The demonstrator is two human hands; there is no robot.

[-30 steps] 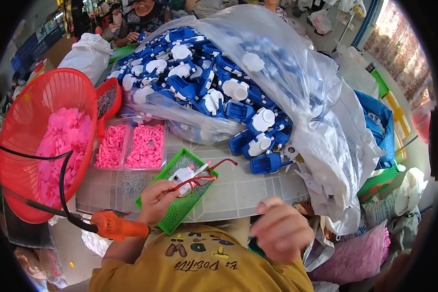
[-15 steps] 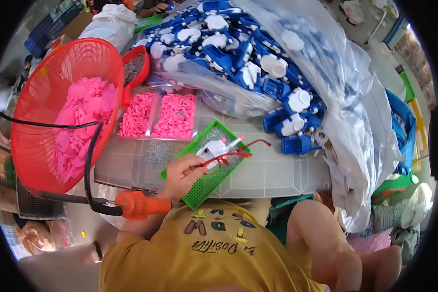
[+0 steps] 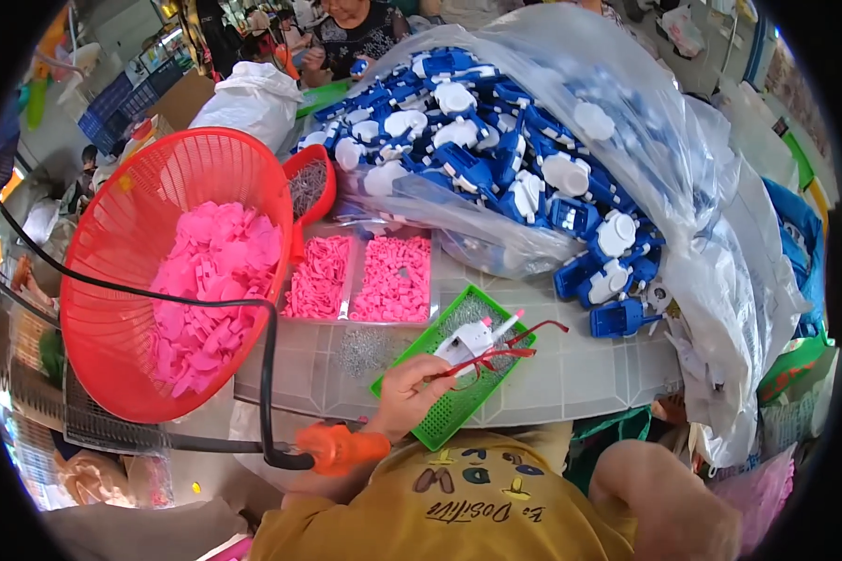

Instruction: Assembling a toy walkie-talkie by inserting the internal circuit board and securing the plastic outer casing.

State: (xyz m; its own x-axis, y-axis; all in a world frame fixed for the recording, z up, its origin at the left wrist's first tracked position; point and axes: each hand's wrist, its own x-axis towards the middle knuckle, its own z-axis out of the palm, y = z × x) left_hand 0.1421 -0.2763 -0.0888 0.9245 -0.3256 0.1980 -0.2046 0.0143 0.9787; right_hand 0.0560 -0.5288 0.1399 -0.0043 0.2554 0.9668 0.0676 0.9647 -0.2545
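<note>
My left hand (image 3: pixel 410 391) is closed on a pair of red-framed glasses (image 3: pixel 482 363), folded arms pointing right, above a green perforated tray (image 3: pixel 437 425). Just beyond the fingers, behind the glasses, is a white plastic part (image 3: pixel 465 342) with a pink tip; I cannot tell if the hand holds it too. Small metal pieces (image 3: pixel 477 307) lie in the far end of the tray. At the lower right shows a bare bent limb (image 3: pixel 660 496). My right hand is out of sight.
A red basket (image 3: pixel 94 280) holds pink pieces; beside it are a red scoop (image 3: pixel 324 198) of metal pins and clear boxes of pink parts (image 3: pixel 390 280). Blue-and-white parts (image 3: pixel 566 175) spill from a clear bag. An orange fitting (image 3: pixel 341 449) with black cable crosses my left forearm. Another person (image 3: pixel 355 37) sits opposite.
The whole view has shifted, so the table's things appear lower and further right, and more of the person opposite shows. My left hand keeps its grip on the glasses over the tray.
</note>
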